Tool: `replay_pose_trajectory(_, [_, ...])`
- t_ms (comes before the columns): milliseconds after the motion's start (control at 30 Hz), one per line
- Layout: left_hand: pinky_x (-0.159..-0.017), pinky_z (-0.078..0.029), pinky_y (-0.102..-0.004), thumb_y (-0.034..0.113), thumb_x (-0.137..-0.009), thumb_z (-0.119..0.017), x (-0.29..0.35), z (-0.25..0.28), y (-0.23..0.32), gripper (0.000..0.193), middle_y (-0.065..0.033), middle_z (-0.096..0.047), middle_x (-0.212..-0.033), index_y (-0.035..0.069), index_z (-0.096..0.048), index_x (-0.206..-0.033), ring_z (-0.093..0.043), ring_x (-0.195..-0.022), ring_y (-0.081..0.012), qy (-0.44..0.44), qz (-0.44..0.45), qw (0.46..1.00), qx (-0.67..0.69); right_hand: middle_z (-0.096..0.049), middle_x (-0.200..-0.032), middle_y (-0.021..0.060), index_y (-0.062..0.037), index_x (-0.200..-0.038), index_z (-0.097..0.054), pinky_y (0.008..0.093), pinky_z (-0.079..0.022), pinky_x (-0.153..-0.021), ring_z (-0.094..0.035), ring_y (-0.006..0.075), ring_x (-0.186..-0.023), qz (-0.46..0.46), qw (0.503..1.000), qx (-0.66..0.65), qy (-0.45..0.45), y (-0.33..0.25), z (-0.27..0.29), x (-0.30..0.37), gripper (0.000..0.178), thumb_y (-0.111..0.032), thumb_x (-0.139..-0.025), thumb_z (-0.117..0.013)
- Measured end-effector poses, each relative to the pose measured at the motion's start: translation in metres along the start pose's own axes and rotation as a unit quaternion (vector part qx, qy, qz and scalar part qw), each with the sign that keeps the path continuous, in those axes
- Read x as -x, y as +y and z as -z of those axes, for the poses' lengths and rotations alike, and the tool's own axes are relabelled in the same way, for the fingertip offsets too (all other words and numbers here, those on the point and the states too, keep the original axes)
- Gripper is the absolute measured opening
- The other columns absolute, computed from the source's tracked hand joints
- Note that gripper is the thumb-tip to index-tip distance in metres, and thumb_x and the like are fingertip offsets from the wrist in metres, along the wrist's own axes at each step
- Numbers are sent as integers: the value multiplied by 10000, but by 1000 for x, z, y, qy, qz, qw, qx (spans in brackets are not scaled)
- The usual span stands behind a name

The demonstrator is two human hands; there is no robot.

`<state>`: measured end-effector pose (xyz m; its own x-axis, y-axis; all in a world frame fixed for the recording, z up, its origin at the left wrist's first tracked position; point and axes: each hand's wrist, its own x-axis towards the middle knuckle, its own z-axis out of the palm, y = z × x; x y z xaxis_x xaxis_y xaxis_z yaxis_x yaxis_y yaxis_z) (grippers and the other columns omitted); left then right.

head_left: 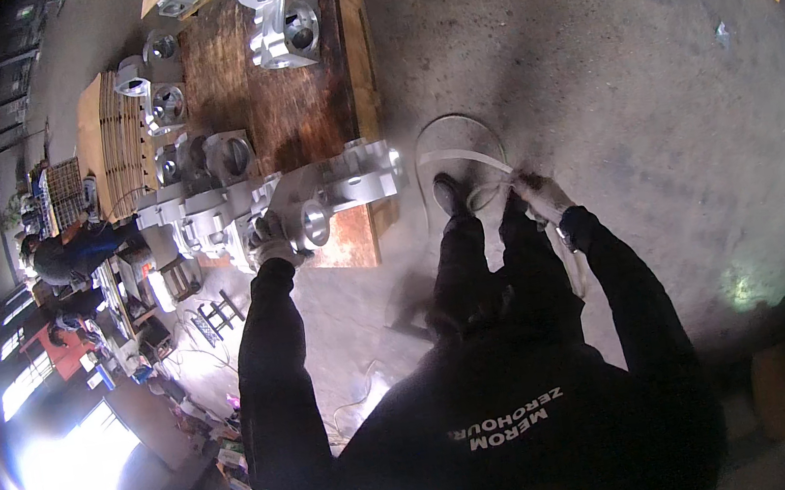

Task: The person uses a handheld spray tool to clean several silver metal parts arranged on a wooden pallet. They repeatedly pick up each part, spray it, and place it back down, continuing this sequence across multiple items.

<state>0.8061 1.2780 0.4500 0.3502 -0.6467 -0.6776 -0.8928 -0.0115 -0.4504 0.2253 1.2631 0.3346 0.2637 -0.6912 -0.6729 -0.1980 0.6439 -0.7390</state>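
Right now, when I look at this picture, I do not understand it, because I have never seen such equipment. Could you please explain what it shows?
There is no robot here: the hands belong to a person. The single picture comes from a wide fisheye camera on that person's head, looking down, so straight edges bend near the rim. Left in the picture is the person's left.

To the left stands a large wooden box. Silvery metal parts with round openings sit on and beside its top. The left hand is at these parts; whether it grips one is unclear. The right hand holds a pale band, which curves in front of the legs. Farther left, another person in dark clothes is visible.
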Motion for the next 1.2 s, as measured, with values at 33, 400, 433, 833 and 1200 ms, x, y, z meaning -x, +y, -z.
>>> replay_pose_trajectory(33, [-1179,-48,-573,707,-567,-788,3,-8,-3,1464,-171,50,-1623,98,118,-1542,54,-1489,-396,-4,14,1000,-1,-459,-557,-7,-85,-849,-579,308,-385,-405,-428,109,-426,-44,998,19,-44,-20,-7,10,436,-506,-956,-544])
replay_pose_trajectory(400, [-847,-492,-416,590,-929,-527,-30,-2,-11,670,-151,-645,-1149,10,-524,-1264,-637,-984,-285,136,-45,828,543,-633,-755,84,-50,-984,-644,343,-476,-609,-609,187,-687,75,985,144,63,-48,-35,8,404,-446,-946,-575])
replay_pose_trajectory(433, [-777,-507,-393,584,-940,-514,-48,-38,-41,638,-127,-673,-1070,10,-565,-1213,-651,-916,-262,117,-25,823,555,-706,-839,119,-35,-1053,-666,356,-512,-678,-672,214,-777,125,979,150,54,-48,-55,-2,383,-397,-951,-592])
replay_pose_trajectory(833, [-642,-503,-428,390,-988,-450,-72,-34,-24,418,-165,-688,-919,18,-604,-1098,-671,-808,-300,170,-43,957,233,-576,-633,57,-53,-1001,-656,343,-469,-484,-556,164,-494,-155,979,-11,133,-62,-29,46,376,-416,-963,-568])
replay_pose_trajectory(1200, [-724,-488,-522,445,-1000,-398,-64,13,-49,583,-313,-648,-852,-32,-690,-838,-654,-879,-445,152,-54,892,423,-680,-1092,174,-59,-1266,-602,373,-520,-849,-647,250,-945,87,994,65,4,-137,-114,45,418,-353,-973,-560])
